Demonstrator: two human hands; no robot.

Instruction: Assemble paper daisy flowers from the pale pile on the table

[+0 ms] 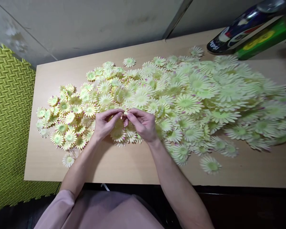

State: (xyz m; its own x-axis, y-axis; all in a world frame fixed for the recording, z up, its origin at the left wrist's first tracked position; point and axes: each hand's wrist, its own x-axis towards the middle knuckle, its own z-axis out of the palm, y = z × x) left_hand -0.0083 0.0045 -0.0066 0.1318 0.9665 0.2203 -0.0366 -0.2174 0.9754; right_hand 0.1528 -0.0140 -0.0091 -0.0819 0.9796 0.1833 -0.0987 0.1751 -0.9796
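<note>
Closest to me is the person's pinkish shirt point(105, 210). Past it, left hand point(104, 124) and right hand point(144, 124) nearly meet, each grip pinched, thumb to finger, on one small pale piece point(125, 113), too small to make out. It's held above the near side of heaped flowers point(186, 103) on the bench point(124, 165). Fingertip work on that piece seems underway; the next move calls for a light, steady pinch, I'd say.

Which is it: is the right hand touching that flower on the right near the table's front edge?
Apart. The head view shows other flowers and a strip of table between the right hand and that flower.
</note>
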